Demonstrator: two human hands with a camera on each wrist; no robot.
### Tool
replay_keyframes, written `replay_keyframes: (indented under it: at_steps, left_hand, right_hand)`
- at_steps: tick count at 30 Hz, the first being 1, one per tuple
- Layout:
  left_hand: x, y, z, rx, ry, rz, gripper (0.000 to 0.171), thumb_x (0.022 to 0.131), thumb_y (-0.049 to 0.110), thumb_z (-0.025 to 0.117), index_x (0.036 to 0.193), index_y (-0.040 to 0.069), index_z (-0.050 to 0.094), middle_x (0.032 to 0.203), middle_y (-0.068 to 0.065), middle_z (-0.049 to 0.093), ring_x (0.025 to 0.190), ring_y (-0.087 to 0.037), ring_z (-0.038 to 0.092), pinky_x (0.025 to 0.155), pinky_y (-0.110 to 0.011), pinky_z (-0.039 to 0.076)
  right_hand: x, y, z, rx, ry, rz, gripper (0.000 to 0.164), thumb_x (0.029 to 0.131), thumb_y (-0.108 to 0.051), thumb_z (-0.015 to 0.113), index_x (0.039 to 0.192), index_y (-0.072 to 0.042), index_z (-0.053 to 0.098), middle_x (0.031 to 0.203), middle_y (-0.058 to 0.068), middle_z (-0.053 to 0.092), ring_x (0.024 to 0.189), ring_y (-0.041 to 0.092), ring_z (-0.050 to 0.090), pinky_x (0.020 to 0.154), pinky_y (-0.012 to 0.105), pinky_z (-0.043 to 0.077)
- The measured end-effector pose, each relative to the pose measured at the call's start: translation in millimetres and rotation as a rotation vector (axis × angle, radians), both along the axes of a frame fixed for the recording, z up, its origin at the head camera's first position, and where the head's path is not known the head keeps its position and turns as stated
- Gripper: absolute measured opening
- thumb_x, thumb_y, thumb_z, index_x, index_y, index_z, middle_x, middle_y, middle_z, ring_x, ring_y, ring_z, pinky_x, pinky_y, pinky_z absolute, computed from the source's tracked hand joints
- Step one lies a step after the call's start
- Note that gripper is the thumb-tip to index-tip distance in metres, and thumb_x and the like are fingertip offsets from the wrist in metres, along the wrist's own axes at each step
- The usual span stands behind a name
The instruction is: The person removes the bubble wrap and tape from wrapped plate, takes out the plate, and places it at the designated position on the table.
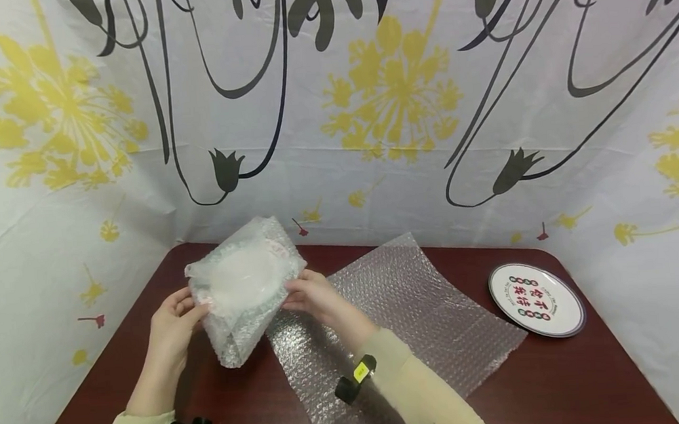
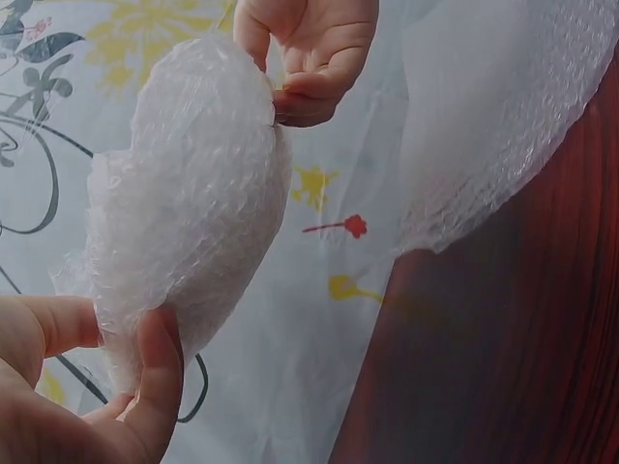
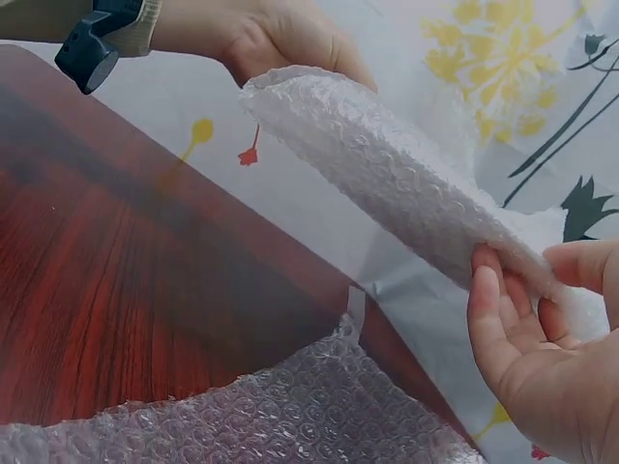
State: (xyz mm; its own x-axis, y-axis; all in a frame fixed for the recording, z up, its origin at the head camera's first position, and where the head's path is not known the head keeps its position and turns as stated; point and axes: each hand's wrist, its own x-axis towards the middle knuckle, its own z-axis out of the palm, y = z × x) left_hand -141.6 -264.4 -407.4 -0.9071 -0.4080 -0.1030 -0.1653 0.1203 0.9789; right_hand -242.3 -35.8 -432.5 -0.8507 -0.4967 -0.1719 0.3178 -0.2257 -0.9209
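Note:
A white plate [image 1: 248,276] shows through the bubble wrap folded around it, and the wrapped bundle [image 2: 198,184] is held up over the left of the table. My left hand [image 1: 173,325] grips its left edge, thumb on the near face. On the opposite edge, my right hand [image 1: 322,302] pinches the bundle between thumb and fingers. The right wrist view has the bundle [image 3: 387,174] nearly edge-on, with the fingers [image 3: 498,319] of my right hand beneath it. Under my right forearm lies a flat sheet of bubble wrap [image 1: 405,299].
At the right of the dark red table [image 1: 253,408] lies a white round plate [image 1: 537,300] with a dark rim and printed red and green characters. A white cloth [image 1: 291,195] with flower patterns hangs behind the table and along both sides.

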Motion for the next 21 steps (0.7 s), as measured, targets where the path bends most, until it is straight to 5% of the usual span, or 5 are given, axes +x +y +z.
replay_keyframes:
  at_steps: [7,21]
  left_hand:
    - [1.4,7.3,0.7,0.020,0.017,-0.011,0.058,0.092,0.002,0.059,0.144,-0.003,0.034,0.120,-0.017,0.051,0.081,0.000,0.054,0.068,-0.020,0.049]
    - [3.7,20.8,5.0,0.065,0.066,-0.055,0.059,0.091,0.001,0.060,0.144,-0.003,0.034,0.112,-0.012,0.052,0.079,-0.003,0.056,0.067,-0.021,0.050]
  right_hand:
    - [5.3,10.3,3.4,-0.005,-0.008,-0.008,0.020,0.086,0.004,0.057,0.104,-0.001,0.050,0.080,0.007,0.060,0.064,0.015,0.061,0.070,0.031,0.055]
    - [14.4,29.9,12.0,0.017,0.028,-0.073,0.025,0.084,0.006,0.058,0.080,-0.009,0.038,0.074,0.004,0.052,0.060,0.012,0.057,0.064,0.026,0.054]
